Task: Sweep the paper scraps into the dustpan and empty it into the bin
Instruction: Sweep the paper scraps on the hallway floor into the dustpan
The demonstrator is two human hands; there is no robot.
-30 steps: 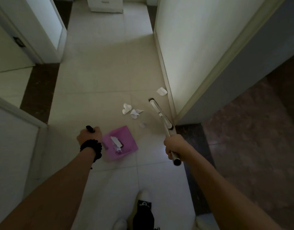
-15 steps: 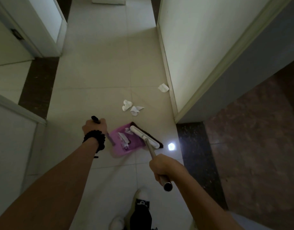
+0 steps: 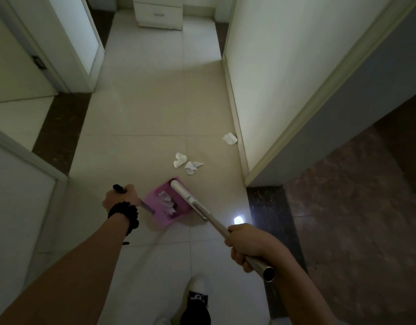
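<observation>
- The left hand (image 3: pixel 121 200) is wrapped in a fist around the dark grip of the dustpan's upright handle, which lets the person steady the pan without bending down.
- The pink dustpan (image 3: pixel 165 205) sits on the pale tile floor (image 3: pixel 143 118) with its open mouth facing away from the person, toward the loose scraps, so anything pushed back along the floor runs straight in.
- The right hand (image 3: pixel 245 246) is curled tight around the metal broom handle (image 3: pixel 216 225), gripping below its open top end for leverage (the pole slants up toward the camera).
- The broom head (image 3: pixel 187 198) lies along the dustpan's right edge at the mouth, likely pinning freshly swept paper inside.
- Several white paper scraps (image 3: pixel 165 201) are already bunched in the dustpan.
- Two crumpled scraps (image 3: pixel 187 161) remain on the floor just beyond the dustpan's mouth, near each other.
- One more scrap (image 3: pixel 229 138) lies farther beyond the dustpan and to its right, tucked against the foot of the wall (image 3: pixel 272 66), so it will probably need a pull away from the skirting first.
- No bin is in view, so emptying is a step not yet reached; by my reckoning the sweeping is partly done.
- A small bright patch of light (image 3: pixel 238 219) lies on the floor to the dustpan's right (a reflection, I judge, not paper).
</observation>
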